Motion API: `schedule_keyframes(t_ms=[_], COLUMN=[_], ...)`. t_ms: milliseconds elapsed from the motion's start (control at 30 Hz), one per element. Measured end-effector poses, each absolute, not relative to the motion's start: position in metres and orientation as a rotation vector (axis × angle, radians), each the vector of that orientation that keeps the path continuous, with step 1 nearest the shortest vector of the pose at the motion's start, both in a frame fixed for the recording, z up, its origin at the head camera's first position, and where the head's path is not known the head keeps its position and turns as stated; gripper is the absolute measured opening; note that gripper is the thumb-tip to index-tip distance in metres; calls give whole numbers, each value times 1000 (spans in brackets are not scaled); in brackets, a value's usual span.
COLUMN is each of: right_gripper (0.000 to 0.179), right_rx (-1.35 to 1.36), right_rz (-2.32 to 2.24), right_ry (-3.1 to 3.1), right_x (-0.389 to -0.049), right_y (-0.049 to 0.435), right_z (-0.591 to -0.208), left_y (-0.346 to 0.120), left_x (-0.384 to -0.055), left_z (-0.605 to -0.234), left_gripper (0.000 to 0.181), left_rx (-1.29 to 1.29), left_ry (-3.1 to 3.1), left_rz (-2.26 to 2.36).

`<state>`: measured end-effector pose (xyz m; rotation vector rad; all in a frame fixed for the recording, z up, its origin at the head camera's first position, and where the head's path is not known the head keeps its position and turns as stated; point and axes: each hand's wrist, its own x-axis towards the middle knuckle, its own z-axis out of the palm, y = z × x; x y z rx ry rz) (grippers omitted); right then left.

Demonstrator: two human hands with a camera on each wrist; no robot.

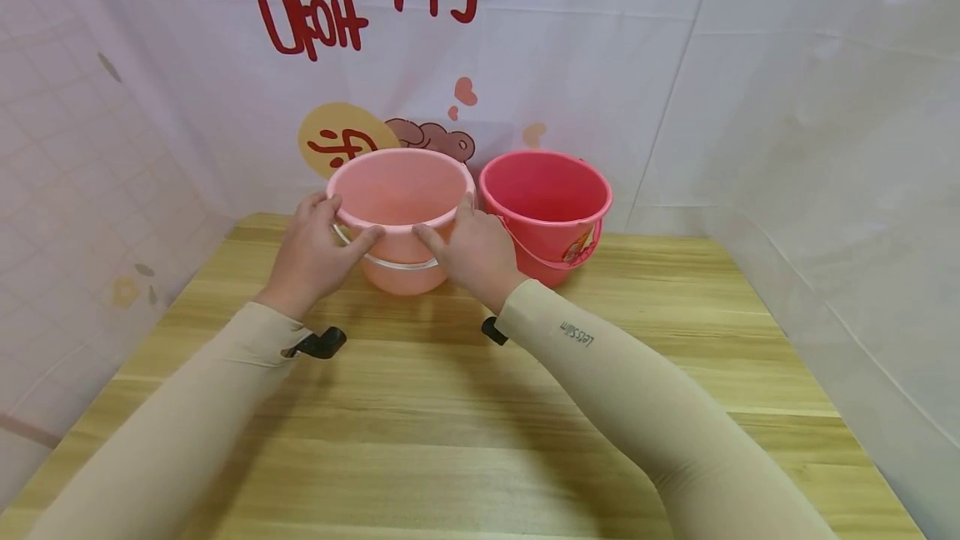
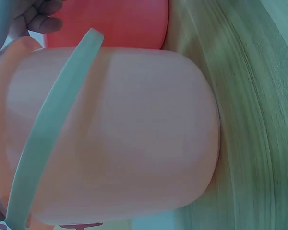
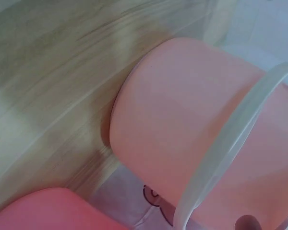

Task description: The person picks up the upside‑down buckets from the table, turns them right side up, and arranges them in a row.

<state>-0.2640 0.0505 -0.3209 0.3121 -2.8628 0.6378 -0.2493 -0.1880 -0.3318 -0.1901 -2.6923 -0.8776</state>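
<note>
A light pink bucket (image 1: 405, 277) stands upright at the back of the table, its white handle (image 1: 397, 264) hanging down the front. My left hand (image 1: 309, 252) grips its rim at the left, thumb along the near edge. At the right of the same rim, my right hand (image 1: 483, 250) holds on with the thumb at the front. In the left wrist view the bucket's side (image 2: 149, 129) reaches down to the wood. One fingertip (image 3: 248, 224) shows against the bucket in the right wrist view. The bucket's contents, if any, are hidden.
Close by on the right stands a darker pink-red bucket (image 1: 543, 227) with a pink handle and a label. A printed cloth (image 1: 570, 65) hangs behind the wooden table (image 1: 420, 440), and pale cloth walls flank both sides.
</note>
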Motion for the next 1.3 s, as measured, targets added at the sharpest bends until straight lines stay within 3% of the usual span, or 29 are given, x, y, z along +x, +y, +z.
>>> schedule_keyframes(t_ms=[1300], right_gripper=[107], right_rx=[252], right_rz=[992], right_ry=[-2964], right_x=[-274], right_y=[63], right_z=[-316], left_y=[-175], left_x=[-261], left_z=[-343], left_gripper=[101], left_rx=[-150], left_ry=[-2596], left_rz=[-905])
